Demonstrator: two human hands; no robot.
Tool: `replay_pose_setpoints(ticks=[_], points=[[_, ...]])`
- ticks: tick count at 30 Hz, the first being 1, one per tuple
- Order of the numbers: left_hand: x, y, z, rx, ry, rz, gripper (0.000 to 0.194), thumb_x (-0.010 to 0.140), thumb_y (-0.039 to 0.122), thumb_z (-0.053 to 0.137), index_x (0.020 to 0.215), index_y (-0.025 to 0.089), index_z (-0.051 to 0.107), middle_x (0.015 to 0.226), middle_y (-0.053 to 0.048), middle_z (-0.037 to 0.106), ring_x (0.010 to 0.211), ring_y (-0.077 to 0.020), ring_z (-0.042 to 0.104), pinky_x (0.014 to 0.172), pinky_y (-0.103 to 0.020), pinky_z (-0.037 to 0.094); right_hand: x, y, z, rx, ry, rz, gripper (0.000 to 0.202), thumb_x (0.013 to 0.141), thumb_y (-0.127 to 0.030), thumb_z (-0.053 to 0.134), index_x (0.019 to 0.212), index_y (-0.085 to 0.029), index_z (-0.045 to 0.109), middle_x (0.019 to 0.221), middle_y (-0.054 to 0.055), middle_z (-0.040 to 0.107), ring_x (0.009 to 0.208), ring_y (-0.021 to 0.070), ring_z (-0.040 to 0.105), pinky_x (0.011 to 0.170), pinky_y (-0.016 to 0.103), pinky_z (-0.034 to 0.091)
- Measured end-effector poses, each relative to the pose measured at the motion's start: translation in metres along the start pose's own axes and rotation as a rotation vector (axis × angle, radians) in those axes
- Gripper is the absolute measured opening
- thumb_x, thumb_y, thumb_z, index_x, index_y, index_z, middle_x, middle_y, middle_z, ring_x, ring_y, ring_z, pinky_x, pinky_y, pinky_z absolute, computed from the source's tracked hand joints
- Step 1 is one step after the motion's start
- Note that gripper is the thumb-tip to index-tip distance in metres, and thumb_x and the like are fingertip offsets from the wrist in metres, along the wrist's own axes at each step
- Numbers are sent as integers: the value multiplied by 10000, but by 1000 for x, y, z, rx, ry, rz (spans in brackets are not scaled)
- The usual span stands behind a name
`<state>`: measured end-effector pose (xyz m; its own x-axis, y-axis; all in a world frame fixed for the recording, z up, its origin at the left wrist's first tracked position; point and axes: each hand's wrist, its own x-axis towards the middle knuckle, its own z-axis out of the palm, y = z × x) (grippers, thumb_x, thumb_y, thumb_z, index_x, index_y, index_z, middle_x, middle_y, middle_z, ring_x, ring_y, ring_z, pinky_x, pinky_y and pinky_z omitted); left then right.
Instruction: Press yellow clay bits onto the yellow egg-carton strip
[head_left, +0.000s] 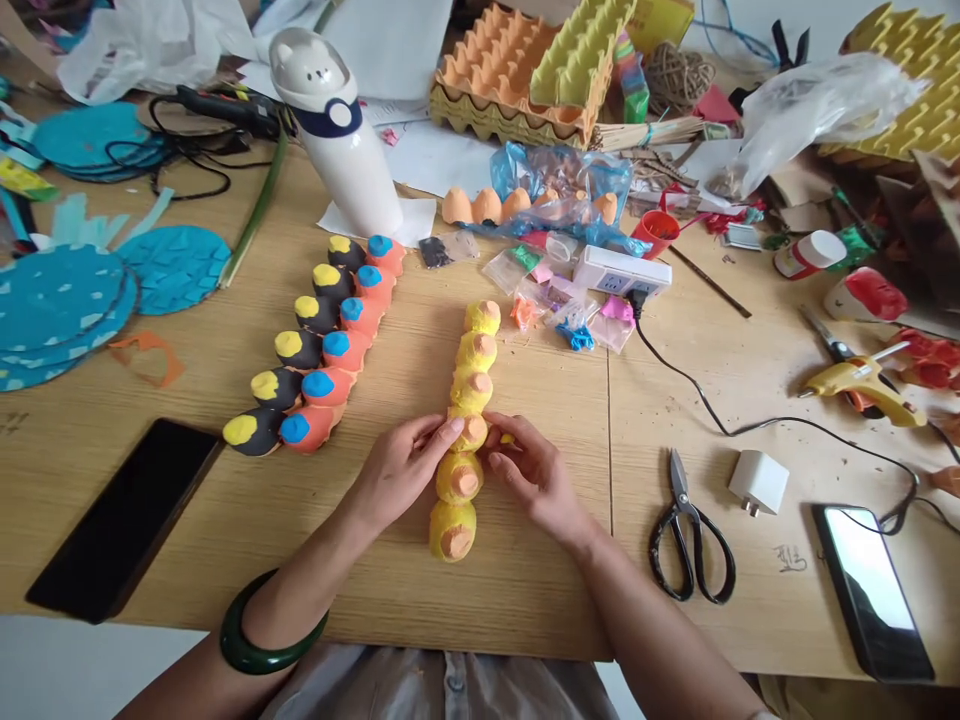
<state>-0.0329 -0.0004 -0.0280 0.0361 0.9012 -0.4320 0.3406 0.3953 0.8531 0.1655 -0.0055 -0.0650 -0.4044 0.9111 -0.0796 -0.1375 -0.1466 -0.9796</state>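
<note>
In the head view, a strip of six rounded bumps, coated yellow with bare orange tips (474,434), lies on the pale wooden table (547,610) between the hands. The left hand (409,462) pinches its side between thumb and fingers. The right hand (534,470) has curled, loosely parted fingers beside a small yellow bit (508,438); whether they pinch it, I cannot tell. Light, even pressing seems best, as the lumpy coat looks soft, clay-like.

Head-worn view, forward and down
</note>
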Motion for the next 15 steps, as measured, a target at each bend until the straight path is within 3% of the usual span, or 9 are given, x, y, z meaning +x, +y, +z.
replay_pose_setpoints(ticks=[5,10,13,15], points=[[-3,-6,-14,421,216,84,445,917,612,592,1021,207,744,946,-61,793,811,-240,719,746,-343,548,2,-5,-7,46,55,62,349,938,-225,619,1281,-242,683,1063,54,599,878,163,621,722,292,579],[-2,-2,-17,411,308,555,217,981,333,618,1108,202,735,1022,-48,779,847,-161,722,797,-273,576,8,-7,-13,361,170,128,240,896,-249,701,1134,-220,718,1068,43,713,819,155,694,810,367,645],[1,11,-7,403,270,772,173,987,206,622,1121,196,731,1058,-51,765,982,-163,717,906,-277,565,11,-8,-14,451,151,172,303,891,-340,755,1160,-211,697,1068,57,762,749,152,716,724,349,653],[4,19,3,418,233,871,186,977,179,641,1138,196,732,1063,-58,755,1025,-174,706,939,-298,565,11,-9,-14,466,120,165,384,905,-373,752,1246,-220,661,949,33,773,659,147,710,640,324,636]])
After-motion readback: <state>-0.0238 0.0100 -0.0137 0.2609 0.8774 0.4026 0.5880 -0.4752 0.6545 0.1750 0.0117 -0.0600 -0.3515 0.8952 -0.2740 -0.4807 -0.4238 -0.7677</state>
